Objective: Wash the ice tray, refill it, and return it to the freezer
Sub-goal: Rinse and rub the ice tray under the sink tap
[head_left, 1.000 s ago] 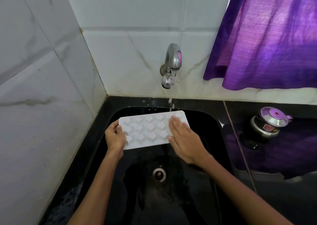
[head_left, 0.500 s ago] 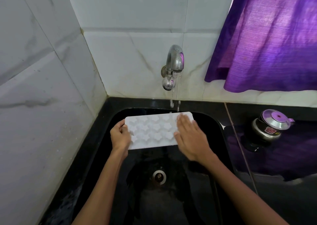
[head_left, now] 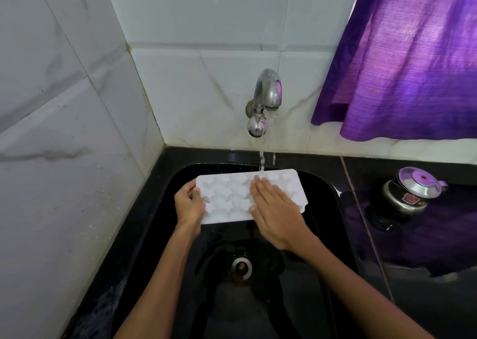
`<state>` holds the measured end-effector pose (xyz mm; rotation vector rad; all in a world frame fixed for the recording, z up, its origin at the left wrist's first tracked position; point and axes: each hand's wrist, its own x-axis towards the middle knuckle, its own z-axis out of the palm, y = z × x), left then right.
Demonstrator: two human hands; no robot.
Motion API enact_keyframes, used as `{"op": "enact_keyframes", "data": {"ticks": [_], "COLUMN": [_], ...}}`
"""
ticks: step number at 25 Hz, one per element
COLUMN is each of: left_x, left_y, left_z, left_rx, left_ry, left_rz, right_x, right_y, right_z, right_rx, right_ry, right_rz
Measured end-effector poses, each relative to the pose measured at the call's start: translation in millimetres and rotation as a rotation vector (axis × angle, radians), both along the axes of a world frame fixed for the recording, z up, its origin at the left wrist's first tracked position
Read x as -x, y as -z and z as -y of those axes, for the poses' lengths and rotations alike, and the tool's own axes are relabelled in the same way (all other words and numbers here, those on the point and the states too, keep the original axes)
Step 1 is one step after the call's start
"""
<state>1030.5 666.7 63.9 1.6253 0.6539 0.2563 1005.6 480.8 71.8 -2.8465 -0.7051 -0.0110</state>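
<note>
A white ice tray (head_left: 227,196) with star-shaped cells is held over the black sink (head_left: 320,235), under the running metal tap (head_left: 265,101). Water falls onto the tray's far edge. My left hand (head_left: 188,204) grips the tray's left end, thumb on top. My right hand (head_left: 273,209) lies flat on the tray's top, fingers straight, covering its middle and right part. The tray's right end pokes out beyond that hand.
The sink drain (head_left: 241,267) sits below the tray. White marble tiles close the left and back sides. A purple curtain (head_left: 402,62) hangs at the upper right. A steel lidded pot (head_left: 410,194) stands on the black counter to the right.
My right hand has slid leftward along the tray's top, uncovering the tray's right end. The left hand keeps its grip on the left end. Water keeps running.
</note>
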Motion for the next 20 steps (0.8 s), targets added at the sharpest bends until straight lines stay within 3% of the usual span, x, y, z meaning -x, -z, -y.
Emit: {"op": "enact_keyframes", "data": {"ticks": [4,10,16,18,20], "left_x": [-1,-9,-9,-9,-10], "left_y": [0,-10,-12,-12,-14], "left_z": [16,7,24,26,24], "left_rx": [0.033,0.082,0.181,0.275,0.393], "left_ry": [0.086,0.062,0.107,0.121,0.088], "left_rz": [0.017,0.022,0.033,0.043,0.059], "right_x": [-24,2,-17,-24,-20], "right_y": [-10,-11,-15,-17,-17], "right_z": [-25,-30,-40,-55,-57], "right_rx": [-0.016,-0.006,0.017,0.017,0.038], "right_ry": [0.104,-0.270,0.033,0.025,-0.123], "right_rz": [0.015,0.009,0.049,0.084,0.099]}}
